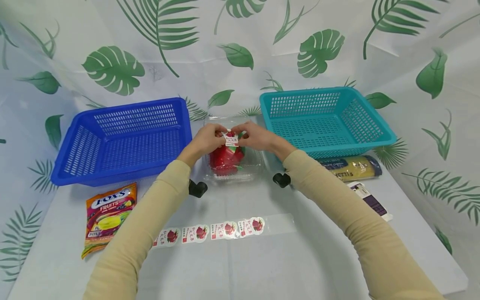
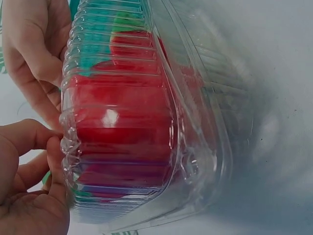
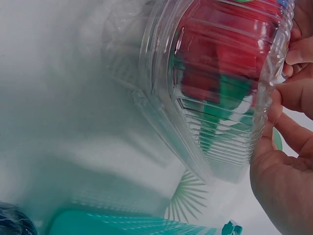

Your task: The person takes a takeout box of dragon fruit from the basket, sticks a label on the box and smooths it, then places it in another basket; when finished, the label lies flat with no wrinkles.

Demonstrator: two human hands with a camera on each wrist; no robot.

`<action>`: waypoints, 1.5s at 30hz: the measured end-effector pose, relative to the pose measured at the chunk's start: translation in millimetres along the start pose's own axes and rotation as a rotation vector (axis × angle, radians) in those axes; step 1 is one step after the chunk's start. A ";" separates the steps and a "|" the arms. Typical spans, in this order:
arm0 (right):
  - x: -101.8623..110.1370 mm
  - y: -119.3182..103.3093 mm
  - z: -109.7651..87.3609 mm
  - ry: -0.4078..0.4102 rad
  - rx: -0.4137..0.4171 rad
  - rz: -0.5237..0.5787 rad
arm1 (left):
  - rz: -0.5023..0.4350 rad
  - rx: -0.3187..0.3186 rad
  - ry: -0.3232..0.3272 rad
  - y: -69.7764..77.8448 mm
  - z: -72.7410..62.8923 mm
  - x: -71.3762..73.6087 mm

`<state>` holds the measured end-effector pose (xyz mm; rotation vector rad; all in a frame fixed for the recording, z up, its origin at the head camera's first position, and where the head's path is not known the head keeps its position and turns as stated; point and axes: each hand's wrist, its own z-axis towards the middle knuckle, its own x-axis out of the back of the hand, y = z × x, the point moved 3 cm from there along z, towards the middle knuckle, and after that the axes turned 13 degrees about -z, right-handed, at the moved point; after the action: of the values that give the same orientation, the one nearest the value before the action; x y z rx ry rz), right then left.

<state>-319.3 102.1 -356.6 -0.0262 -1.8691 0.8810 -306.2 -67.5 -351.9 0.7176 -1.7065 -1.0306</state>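
A clear plastic clamshell box (image 1: 252, 161) with red and green fruit-like items (image 1: 225, 161) inside stands between the two baskets. Over its lid, a white sticker (image 1: 231, 139) printed with red fruit and lettering lies between my hands. My left hand (image 1: 206, 139) pinches the sticker's left edge with thumb and fingers. At the opposite edge, my right hand (image 1: 258, 136) pinches it too. In the left wrist view the left fingertips are right at the ribbed top of the box (image 2: 122, 147). The right wrist view shows the right fingertips against the lid; the sticker is hidden there.
Nearer me, a strip of backing (image 1: 279, 225) carries several matching stickers (image 1: 195, 234). A blue basket (image 1: 123, 171) stands left, a teal basket (image 1: 337, 151) right. A candy bag (image 1: 106, 216) lies at left; a spaghetti pack (image 1: 356, 168) and a dark-and-white packet (image 1: 371, 202) lie at right.
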 end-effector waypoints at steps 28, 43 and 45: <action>-1.3 3.4 0.7 -0.027 0.019 0.100 | -0.026 0.046 -0.045 -0.4 -3.0 1.5; -0.7 2.6 -0.5 -0.023 0.008 0.071 | 0.018 0.023 -0.030 1.1 0.9 -0.4; -1.0 3.1 -1.2 -0.018 -0.007 0.057 | 0.030 0.012 -0.028 2.2 0.9 -0.3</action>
<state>-319.0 104.7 -358.9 -0.0764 -1.8958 0.9159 -306.8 -65.9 -350.3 0.6865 -1.7442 -1.0149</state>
